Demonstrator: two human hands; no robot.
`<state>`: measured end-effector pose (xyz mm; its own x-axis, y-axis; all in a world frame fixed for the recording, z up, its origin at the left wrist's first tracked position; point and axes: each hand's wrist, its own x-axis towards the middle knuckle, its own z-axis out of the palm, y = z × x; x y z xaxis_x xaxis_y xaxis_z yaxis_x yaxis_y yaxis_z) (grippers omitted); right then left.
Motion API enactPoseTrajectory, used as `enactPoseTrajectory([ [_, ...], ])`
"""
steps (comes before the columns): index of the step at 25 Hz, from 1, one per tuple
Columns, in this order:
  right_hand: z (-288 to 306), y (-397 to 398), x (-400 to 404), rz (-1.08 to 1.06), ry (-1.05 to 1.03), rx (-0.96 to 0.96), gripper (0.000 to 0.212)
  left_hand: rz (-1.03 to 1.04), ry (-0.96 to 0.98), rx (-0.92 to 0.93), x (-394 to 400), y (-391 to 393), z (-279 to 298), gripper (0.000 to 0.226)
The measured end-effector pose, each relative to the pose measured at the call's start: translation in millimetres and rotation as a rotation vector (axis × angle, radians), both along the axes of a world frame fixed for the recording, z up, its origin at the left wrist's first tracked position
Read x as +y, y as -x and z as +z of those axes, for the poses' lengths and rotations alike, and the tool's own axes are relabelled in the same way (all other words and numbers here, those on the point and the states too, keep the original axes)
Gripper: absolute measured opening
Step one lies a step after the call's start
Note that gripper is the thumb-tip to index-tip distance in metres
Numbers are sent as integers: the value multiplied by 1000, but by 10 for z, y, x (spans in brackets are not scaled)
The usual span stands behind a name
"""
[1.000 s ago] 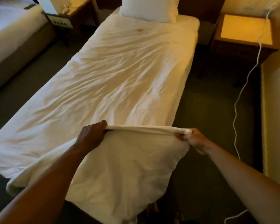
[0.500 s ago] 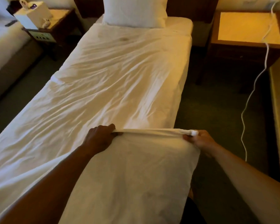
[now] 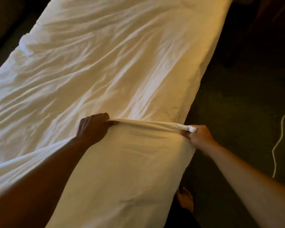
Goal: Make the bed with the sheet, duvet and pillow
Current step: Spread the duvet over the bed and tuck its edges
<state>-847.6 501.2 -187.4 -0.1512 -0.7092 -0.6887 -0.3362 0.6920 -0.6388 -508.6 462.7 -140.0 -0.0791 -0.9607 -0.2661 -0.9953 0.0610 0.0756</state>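
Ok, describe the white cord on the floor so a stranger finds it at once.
Start at the bed and look past its right edge to the dark carpet. Beyond the right hand lies the white cord, a thin wavy line, the only pale thing on that floor.

I see the long narrow bed [image 3: 209,51] covered by a wrinkled cream cloth sheet [image 3: 115,63]; dark green carpeted floor [image 3: 234,102] carries a white cord [image 3: 281,129].
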Motion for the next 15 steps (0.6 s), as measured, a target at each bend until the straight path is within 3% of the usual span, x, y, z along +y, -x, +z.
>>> enactPoseTrajectory([
  [6,-809,-198,-144,-165,-133,63,35,76,-36,-51,-83,30,-602,46],
  [15,-960,-264,-209,-182,-133,40,45,77,-41,-94,74,177,-758,49],
])
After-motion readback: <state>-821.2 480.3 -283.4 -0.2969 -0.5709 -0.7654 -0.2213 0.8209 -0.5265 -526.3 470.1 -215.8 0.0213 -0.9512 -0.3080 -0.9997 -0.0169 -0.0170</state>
